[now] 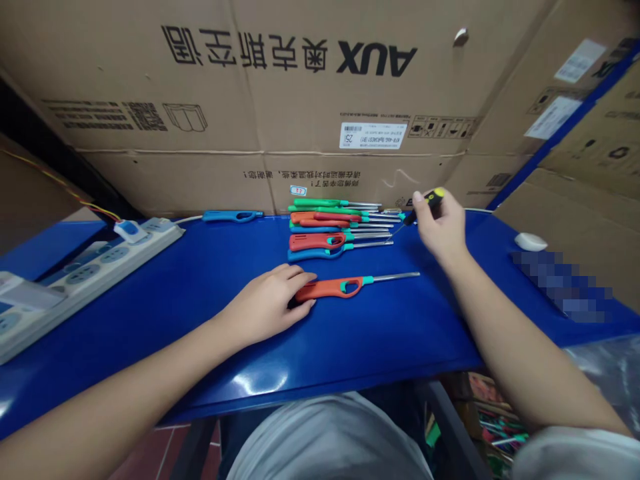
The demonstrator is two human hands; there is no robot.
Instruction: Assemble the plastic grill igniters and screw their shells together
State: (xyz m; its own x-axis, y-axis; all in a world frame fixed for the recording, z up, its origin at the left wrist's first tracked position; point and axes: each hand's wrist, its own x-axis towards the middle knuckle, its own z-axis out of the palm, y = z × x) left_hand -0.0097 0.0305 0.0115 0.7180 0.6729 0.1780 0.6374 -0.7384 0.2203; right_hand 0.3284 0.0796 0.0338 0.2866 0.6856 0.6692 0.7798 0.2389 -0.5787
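Note:
On the blue tabletop (380, 340), my left hand (267, 303) is closed around the back end of an orange gas lighter (327, 289), whose metal tube points right. My right hand (444, 230) grips a screwdriver (434, 196) with a black and yellow handle. Its thin shaft slants down and left, its tip close to the tubes of the lighters behind. Those several long-necked lighters lie side by side in a loose pile, among them a red lighter (315, 241), a blue lighter (313, 255) and a green lighter (320, 202).
Cardboard (300, 113) stands behind the table. At left lies a white power strip (100, 267) with plugs in it; a separate blue lighter (225, 216) is near the back edge. A white rounded object (531, 241) sits at right. Below the table's right side are more lighters (500, 427).

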